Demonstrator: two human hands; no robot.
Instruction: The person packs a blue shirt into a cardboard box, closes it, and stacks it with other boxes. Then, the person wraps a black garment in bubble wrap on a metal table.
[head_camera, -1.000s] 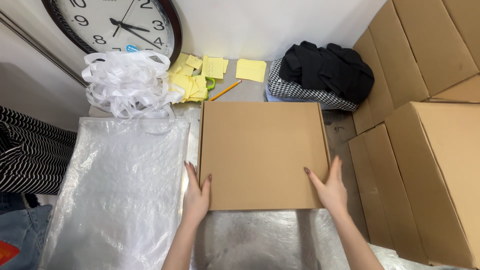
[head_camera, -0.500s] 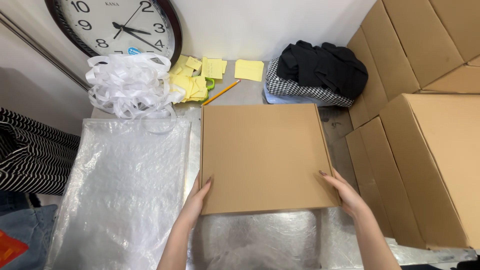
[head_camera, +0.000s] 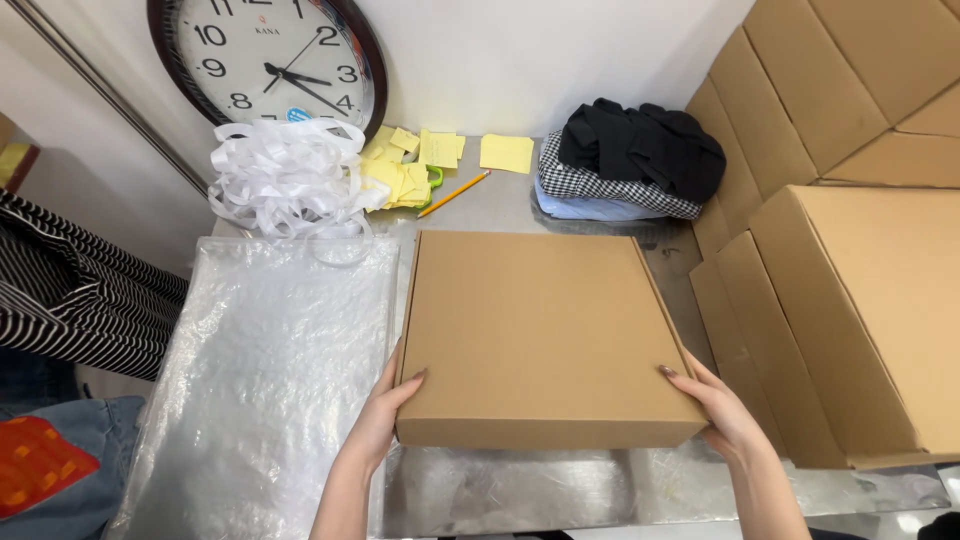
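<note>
Both hands, left (head_camera: 378, 420) and right (head_camera: 722, 410), grasped a flat cardboard box (head_camera: 540, 335) on a metal table (head_camera: 520, 485); a wall clock (head_camera: 268, 62) leaned far left.

Left of the grip lies a bubble-wrap sheet (head_camera: 270, 380); beyond it, white tape coils (head_camera: 285, 180), a wall clock (head_camera: 268, 62), yellow notes (head_camera: 420, 160) and a pencil (head_camera: 455, 193). Folded clothes (head_camera: 630, 160) sit far ahead; stacked cartons (head_camera: 860, 250) stand right.
</note>
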